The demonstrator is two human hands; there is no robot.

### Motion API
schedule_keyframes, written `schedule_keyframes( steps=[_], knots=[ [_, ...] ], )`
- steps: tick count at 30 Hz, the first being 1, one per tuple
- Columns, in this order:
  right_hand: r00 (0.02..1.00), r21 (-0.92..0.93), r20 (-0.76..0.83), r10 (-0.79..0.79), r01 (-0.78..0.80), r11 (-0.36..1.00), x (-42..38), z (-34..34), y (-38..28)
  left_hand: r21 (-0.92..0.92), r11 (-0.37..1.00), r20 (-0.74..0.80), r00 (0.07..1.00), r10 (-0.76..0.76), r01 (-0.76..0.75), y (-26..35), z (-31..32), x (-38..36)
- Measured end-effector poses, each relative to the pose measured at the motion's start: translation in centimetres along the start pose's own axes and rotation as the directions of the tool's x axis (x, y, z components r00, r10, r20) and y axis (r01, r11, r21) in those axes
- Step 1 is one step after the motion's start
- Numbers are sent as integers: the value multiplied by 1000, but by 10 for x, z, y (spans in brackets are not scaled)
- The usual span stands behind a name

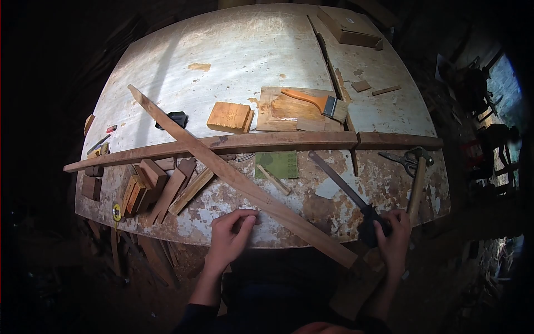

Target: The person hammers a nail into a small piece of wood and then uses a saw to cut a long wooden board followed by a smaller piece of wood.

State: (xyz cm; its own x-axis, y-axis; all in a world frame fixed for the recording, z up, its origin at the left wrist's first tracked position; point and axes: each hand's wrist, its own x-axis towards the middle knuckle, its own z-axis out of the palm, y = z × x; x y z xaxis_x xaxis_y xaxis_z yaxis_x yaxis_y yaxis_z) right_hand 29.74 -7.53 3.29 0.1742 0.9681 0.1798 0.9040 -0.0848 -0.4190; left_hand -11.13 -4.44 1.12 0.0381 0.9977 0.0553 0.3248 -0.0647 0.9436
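My left hand [230, 231] is at the near edge of the bench, fingers curled and thumb pressed against them; I cannot make out anything in it. A long wooden strip [239, 181] lies slantwise just beyond it, crossing over a wooden rail [267, 142], its near end overhanging the bench edge. On the right, my right hand [394, 231] has its fingers closed at the black handle of a file [340, 182]. The file's flat blade points away to the left over the bench. A hammer [417, 183] lies just right of that hand, beside scissors [401, 161].
Beyond the rail are a wooden block [229, 117], an orange-handled brush [311, 101] on a board, and a cardboard box [350, 30]. Green sandpaper [278, 165] and a thin wood stick [273, 179] lie nearer. Wood offcuts [147, 186] and a tape measure [117, 212] are at left.
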Motion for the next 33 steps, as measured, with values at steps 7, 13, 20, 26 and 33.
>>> schedule_keyframes(
  steps=[7, 13, 20, 26, 33],
  knots=[
    [998, 43, 21, -60, 59, 997, 6, -6, -7, 30, 1000, 10, 1000, 5, -6, 6, -5, 0],
    [997, 98, 74, 20, -27, 995, 7, -4, -5, -39, 999, -12, 1000, -25, 24, -1, -7, -2],
    [990, 105, 133, 38, -52, 993, 9, -4, -2, -40, 996, -4, 997, -77, 77, -1, -10, -5],
    [984, 92, 173, -53, 38, 995, 7, -1, 3, -65, 995, -19, 996, -82, 81, 3, -12, -6],
    [976, 161, 206, 69, -104, 981, 7, -23, -21, -56, 998, -128, 991, -25, 18, -3, -24, -4]
  ],
)
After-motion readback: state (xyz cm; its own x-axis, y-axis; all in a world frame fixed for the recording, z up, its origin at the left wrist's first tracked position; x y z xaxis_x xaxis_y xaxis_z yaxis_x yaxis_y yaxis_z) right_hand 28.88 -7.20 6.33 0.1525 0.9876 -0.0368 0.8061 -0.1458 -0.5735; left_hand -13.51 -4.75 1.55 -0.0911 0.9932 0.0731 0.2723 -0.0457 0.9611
